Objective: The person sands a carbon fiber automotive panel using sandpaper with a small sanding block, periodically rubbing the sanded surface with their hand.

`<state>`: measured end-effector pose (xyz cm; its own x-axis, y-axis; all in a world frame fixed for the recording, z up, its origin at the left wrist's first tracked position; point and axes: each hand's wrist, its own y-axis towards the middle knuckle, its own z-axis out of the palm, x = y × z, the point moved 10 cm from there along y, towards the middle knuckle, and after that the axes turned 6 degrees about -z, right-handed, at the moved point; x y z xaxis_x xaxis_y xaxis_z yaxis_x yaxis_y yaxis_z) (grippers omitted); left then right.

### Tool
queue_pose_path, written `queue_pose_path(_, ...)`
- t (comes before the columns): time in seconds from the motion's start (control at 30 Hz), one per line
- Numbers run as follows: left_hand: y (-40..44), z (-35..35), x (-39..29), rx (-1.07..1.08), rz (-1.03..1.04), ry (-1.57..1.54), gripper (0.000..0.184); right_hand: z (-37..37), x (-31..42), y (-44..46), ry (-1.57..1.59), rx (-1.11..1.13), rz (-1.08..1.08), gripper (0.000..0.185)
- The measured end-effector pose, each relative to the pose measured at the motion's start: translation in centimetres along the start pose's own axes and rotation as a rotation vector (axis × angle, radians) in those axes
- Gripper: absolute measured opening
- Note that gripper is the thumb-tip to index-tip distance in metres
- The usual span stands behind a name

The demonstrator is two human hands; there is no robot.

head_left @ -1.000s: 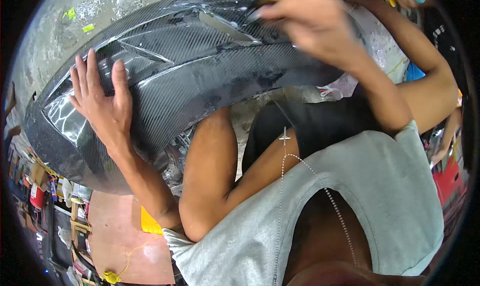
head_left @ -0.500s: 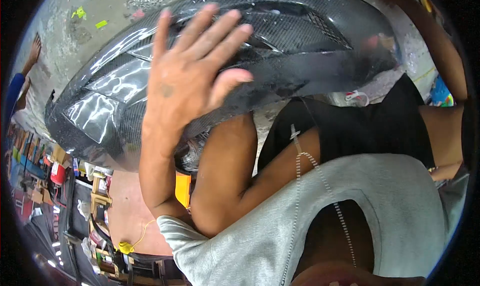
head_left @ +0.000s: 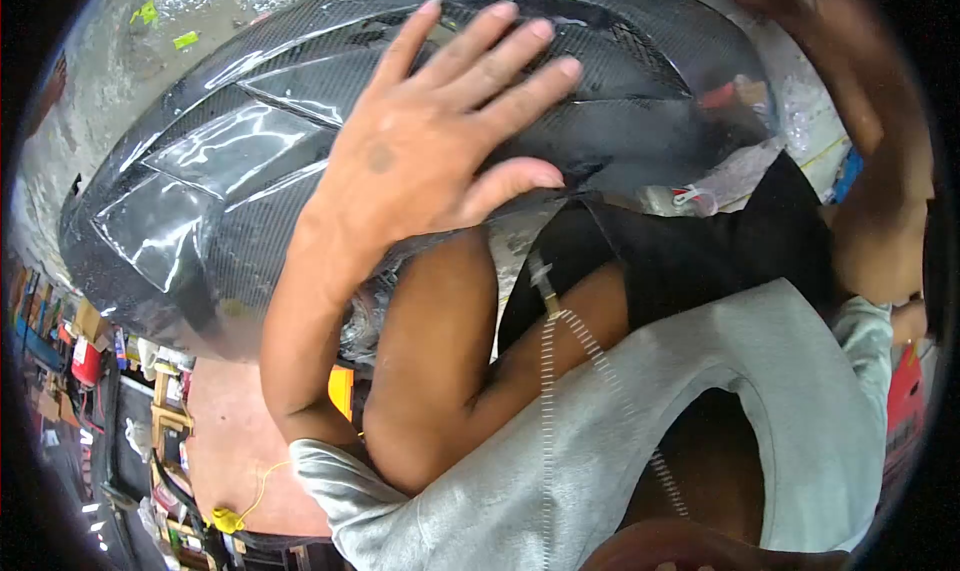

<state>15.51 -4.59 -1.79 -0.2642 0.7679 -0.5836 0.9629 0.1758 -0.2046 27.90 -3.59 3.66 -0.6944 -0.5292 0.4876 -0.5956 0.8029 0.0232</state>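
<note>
A large, glossy black carbon-fibre body panel (head_left: 640,136) lies across the upper view, with a curved outline, raised creases and a mesh-like vent. My left hand (head_left: 430,141) is spread with its back to me, palm down over the panel's middle; it seems to rest on the surface. Nothing shows between its fingers. At the right edge, my right forearm (head_left: 885,171) is smeared by motion and reaches up beside my bare leg. The fingers of my right hand cannot be made out near the top edge.
Wet grey floor (head_left: 190,1) with green scraps (head_left: 185,40) borders the panel. My bent knee (head_left: 435,331) is close below its edge. At lower left are a pinkish board (head_left: 240,431), a yellow object (head_left: 228,519) on a cord, a red cylinder (head_left: 86,363) and cluttered shelves.
My left hand has shifted rightward over the panel, still spread. My right forearm has come into view at the right. The camera view has moved slightly.
</note>
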Motion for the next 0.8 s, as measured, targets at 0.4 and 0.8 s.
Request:
queue_pose_path(0.4, -17.5, -6.7, 13.2, -0.325, -0.843, 0.42, 0.06, 2.7, -0.9, -1.4, 0.46, -0.45, 0.258, 0.013)
queue_pose_path(0.8, -24.9, -6.6, 15.6, -0.532, -0.945, 0.399, 0.048, 7.9, -1.1, -2.1, 0.447, -0.415, 0.22, 0.023)
